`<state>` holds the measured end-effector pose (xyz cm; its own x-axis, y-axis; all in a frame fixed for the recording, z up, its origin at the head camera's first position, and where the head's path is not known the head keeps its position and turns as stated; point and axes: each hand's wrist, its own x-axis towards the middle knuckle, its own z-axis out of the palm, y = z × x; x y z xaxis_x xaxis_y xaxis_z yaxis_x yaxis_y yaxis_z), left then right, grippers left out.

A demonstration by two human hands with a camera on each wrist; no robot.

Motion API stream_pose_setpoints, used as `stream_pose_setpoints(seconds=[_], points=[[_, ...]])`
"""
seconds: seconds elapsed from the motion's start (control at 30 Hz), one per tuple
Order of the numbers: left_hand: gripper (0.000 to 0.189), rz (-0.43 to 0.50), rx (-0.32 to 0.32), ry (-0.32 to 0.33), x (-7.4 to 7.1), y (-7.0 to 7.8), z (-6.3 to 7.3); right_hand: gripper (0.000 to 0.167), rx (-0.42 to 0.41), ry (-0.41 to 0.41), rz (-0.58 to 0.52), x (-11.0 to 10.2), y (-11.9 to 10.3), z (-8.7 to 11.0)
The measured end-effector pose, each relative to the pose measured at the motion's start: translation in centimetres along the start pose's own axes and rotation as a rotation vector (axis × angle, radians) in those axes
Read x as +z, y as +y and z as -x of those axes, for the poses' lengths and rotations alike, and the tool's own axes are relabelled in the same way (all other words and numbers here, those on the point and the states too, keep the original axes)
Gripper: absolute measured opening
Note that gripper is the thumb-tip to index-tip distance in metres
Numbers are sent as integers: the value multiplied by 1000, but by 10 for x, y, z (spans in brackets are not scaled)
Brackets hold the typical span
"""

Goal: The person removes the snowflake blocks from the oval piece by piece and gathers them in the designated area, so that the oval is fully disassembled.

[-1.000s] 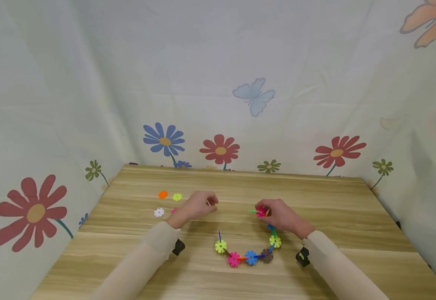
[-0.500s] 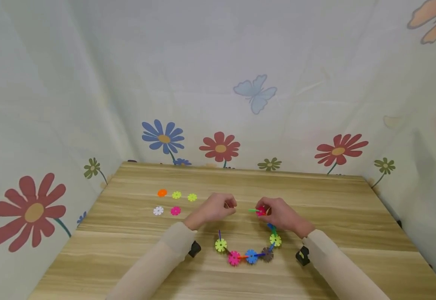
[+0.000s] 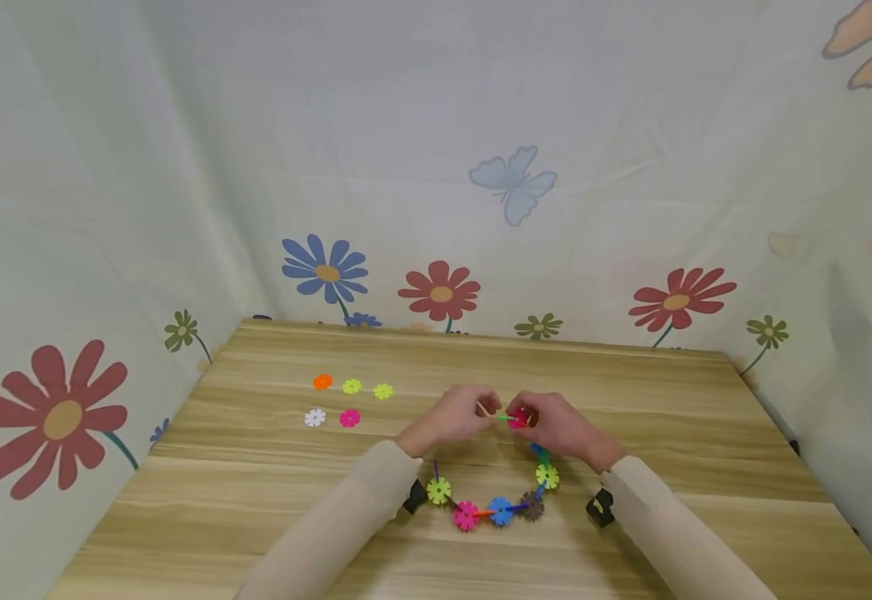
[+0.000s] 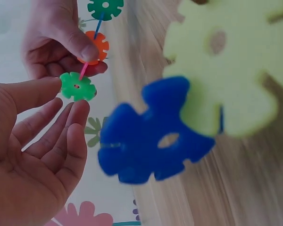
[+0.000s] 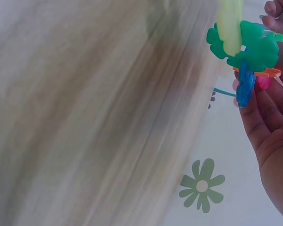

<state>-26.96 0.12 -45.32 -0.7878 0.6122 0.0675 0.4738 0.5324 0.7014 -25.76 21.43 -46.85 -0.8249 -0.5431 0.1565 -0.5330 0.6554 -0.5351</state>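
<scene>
A chain of notched plastic snowflake discs curves over the table, with a blue disc (image 3: 501, 512) near its middle and a yellow-green disc (image 3: 439, 490) toward its left end. My right hand (image 3: 565, 427) raises the other end, its thumb pressing an orange disc (image 4: 102, 45). Beyond that come a pink disc (image 3: 517, 418) and a light green disc (image 4: 78, 86) at the tip. My left hand (image 3: 457, 415) has thumb and fingertips at the light green disc's edge, pinching it. A dark green disc (image 5: 257, 47) and a blue disc (image 5: 245, 85) hang below the right fingers.
Loose discs lie at the table's left: orange (image 3: 323, 382), two yellow-green discs (image 3: 351, 386), white (image 3: 315, 417) and pink (image 3: 349, 417). The wooden table (image 3: 654, 400) ends at a flower-printed curtain (image 3: 376, 167) behind and at both sides.
My left hand has moved right, from beside the loose discs to the light green disc at the chain's raised tip. My right hand has stayed nearly still, holding the chain.
</scene>
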Motion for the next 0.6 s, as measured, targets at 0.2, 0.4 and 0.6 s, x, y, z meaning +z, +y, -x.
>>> stream_pose_setpoints(seconds=[0.2, 0.4, 0.6], points=[[15, 9, 18, 27, 4, 2, -4, 23, -9, 10, -2, 0, -1, -1], [9, -13, 33, 55, 9, -1, -7, 23, -14, 12, -11, 0, -1, -1], [7, -30, 37, 79, 15, -3, -7, 22, -16, 14, -23, 4, 1, 1]])
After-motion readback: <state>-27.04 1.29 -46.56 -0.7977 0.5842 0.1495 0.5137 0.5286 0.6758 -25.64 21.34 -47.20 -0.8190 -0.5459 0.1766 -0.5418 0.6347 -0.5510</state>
